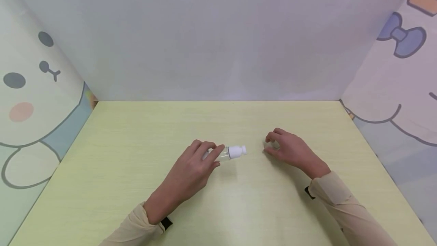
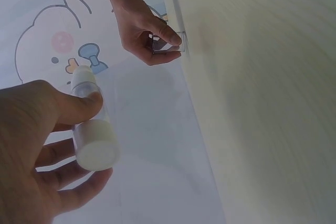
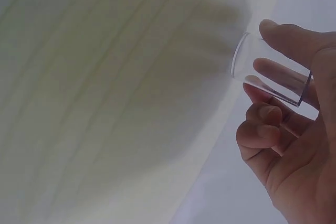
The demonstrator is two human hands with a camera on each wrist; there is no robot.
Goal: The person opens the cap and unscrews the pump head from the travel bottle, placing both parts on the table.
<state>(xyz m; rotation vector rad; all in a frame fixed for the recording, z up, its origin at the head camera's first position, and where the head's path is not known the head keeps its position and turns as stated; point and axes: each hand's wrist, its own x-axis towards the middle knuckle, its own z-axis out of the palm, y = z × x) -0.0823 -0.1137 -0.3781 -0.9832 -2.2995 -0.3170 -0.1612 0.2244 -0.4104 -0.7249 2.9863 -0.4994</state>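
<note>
My left hand point(image 1: 191, 170) holds a small clear bottle point(image 1: 223, 155) above the table, lying nearly sideways. Its white nozzle top point(image 1: 235, 152) points right, toward the other hand. In the left wrist view, the thumb presses on the side of the bottle, and the white base point(image 2: 98, 148) faces the camera. To the right, my right hand point(image 1: 294, 149) pinches a clear cylindrical cap point(image 3: 270, 72) between thumb and fingers. One end of the cap is turned toward the tabletop; whether it touches the surface I cannot tell. A gap separates the bottle and the cap.
Both hands are over a pale wooden table point(image 1: 136, 132). A plain grey-white wall point(image 1: 218, 41) rises at its back edge. Side panels with cartoon animals, one on the left point(image 1: 30, 56) and one on the right point(image 1: 392, 86), flank the table.
</note>
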